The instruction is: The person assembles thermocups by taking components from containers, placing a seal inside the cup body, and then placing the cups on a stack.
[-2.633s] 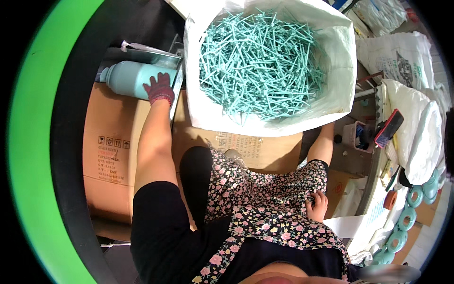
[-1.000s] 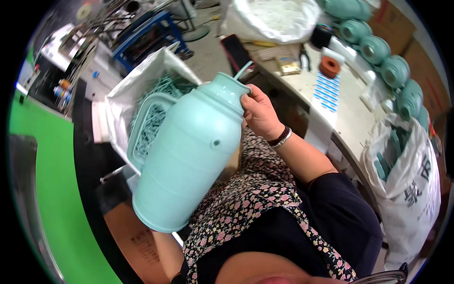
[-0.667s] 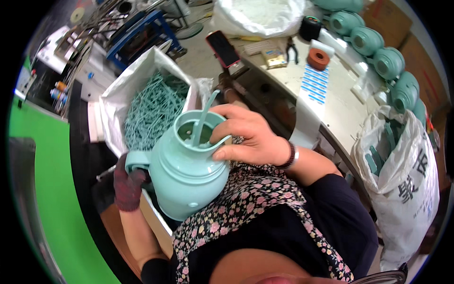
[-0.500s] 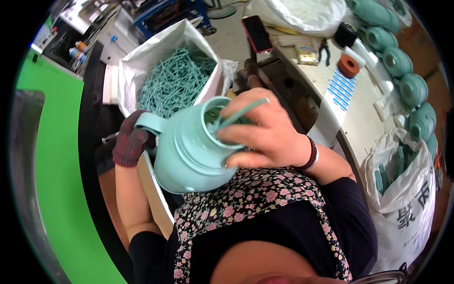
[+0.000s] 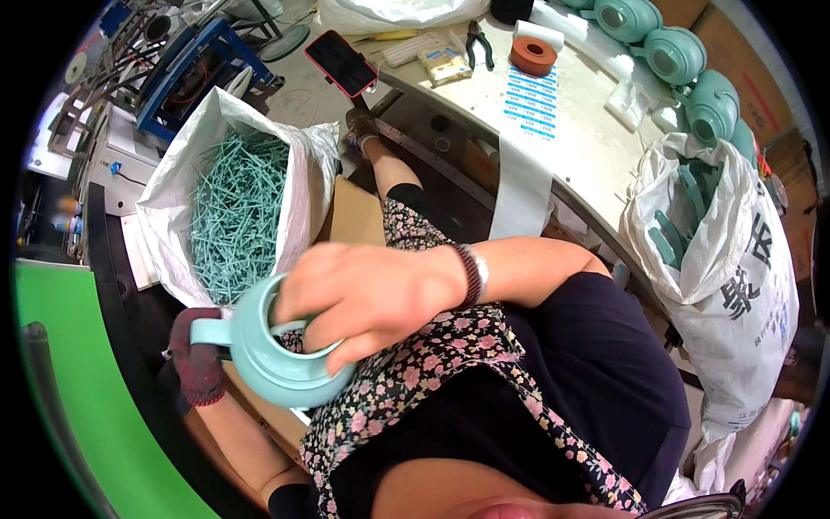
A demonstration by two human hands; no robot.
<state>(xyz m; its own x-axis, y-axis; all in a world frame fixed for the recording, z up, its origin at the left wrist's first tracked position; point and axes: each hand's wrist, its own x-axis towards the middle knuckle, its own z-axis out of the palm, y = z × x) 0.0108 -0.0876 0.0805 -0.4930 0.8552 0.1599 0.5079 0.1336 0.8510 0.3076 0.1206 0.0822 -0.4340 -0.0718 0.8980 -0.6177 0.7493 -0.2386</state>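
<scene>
A pale teal plastic jug (image 5: 275, 374) rests on my lap, its mouth turned up toward me. My left hand (image 5: 197, 363), in a dark red glove, grips the jug's handle on its left side. My right hand (image 5: 363, 294) lies over the jug's mouth with its fingers curled over the rim and into the opening, hiding what is inside. A dark band sits on my right wrist. Just beyond the jug stands a white bag (image 5: 298, 186) filled with thin teal plastic rods (image 5: 233, 216).
A cardboard box (image 5: 354, 216) sits by the bag. A curved table (image 5: 596, 147) carries a phone (image 5: 340, 62), pliers (image 5: 478, 39), a tape roll (image 5: 532, 54) and several teal jugs (image 5: 674, 54). A white sack (image 5: 726, 259) of teal parts stands at the right. Green floor (image 5: 78, 415) at the left.
The jug came from the floor to my lap. My right hand pushed a teal rod into its mouth and now covers the opening; the rod no longer shows.
</scene>
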